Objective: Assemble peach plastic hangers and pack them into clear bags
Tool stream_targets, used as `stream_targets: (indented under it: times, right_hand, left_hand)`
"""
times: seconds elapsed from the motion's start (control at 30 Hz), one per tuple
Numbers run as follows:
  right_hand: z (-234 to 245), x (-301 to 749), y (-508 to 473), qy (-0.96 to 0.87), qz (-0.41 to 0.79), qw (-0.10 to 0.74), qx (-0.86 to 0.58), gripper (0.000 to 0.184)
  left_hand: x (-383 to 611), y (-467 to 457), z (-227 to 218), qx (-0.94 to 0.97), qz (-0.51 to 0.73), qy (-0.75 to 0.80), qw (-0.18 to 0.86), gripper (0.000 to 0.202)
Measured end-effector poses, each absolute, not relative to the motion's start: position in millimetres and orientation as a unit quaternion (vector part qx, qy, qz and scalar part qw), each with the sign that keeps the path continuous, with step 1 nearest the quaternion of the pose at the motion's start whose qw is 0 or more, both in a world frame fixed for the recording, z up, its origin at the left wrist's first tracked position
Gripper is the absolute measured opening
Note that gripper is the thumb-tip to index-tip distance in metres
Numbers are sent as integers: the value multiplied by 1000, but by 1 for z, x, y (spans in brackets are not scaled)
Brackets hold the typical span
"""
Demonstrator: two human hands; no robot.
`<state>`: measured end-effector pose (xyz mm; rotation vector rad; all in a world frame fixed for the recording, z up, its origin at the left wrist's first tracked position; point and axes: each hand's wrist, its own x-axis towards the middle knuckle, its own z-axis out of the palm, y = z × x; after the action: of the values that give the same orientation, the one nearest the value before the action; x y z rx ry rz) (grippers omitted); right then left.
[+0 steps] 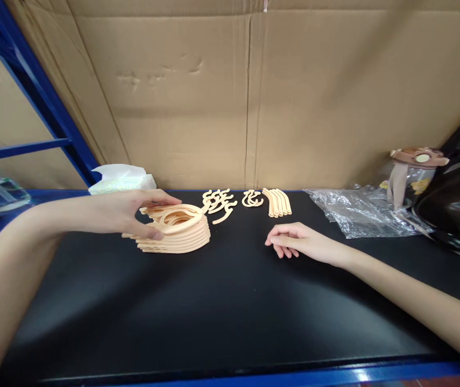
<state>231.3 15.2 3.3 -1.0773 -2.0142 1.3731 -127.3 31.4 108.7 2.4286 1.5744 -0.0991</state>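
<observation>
Several stacked peach pieces sit on the black table, partly hidden by the left hand, its fingers straddling the topmost, grip indeterminable; the right hand curls loosely, released.

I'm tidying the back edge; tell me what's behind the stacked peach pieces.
A white packet sits back-left, small hooked pieces back-right. The left hand covers the packet's lower part; anything directly behind the stacked peach pieces is hidden.

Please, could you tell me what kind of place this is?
It looks like a workbench, perhaps in a workshop or storeroom: a black tabletop with a blue metal frame, a cardboard backing and groups of similar beige parts.
</observation>
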Motion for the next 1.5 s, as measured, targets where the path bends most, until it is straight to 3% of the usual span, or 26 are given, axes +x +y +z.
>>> stream_targets:
  times: [0.97, 1.33, 1.5]
  right_hand:
    - [2, 232, 17, -742, 502, 226, -383, 26]
    - [3, 234, 17, -746, 499, 223, -380, 27]
    - [4, 233, 16, -747, 499, 223, -379, 25]
  left_hand:
    - [-130, 36, 101, 856, -10, 505, 111, 57]
    - [-129, 33, 100, 829, -20, 535, 162, 82]
    - [-130, 33, 98, 835, -18, 526, 158, 77]
